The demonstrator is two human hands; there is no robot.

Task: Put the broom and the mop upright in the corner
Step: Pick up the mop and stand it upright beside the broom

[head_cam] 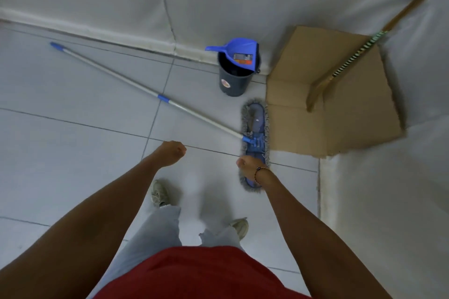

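Note:
The mop lies flat on the tiled floor: its blue fringed head (255,128) is beside the cardboard, and its silver handle (136,85) with blue grips runs away to the upper left. The broom (352,58), with a straw-coloured brush and striped binding, leans tilted against the right wall above the cardboard. My left hand (171,153) is curled into a fist over bare floor, holding nothing. My right hand (249,164) is also closed and empty, hovering just over the near end of the mop head.
A dark bucket (232,77) with a blue dustpan (233,52) in it stands against the back wall near the corner. A flattened cardboard box (340,114) fills the corner floor. My feet (159,193) stand on the tiles below the hands.

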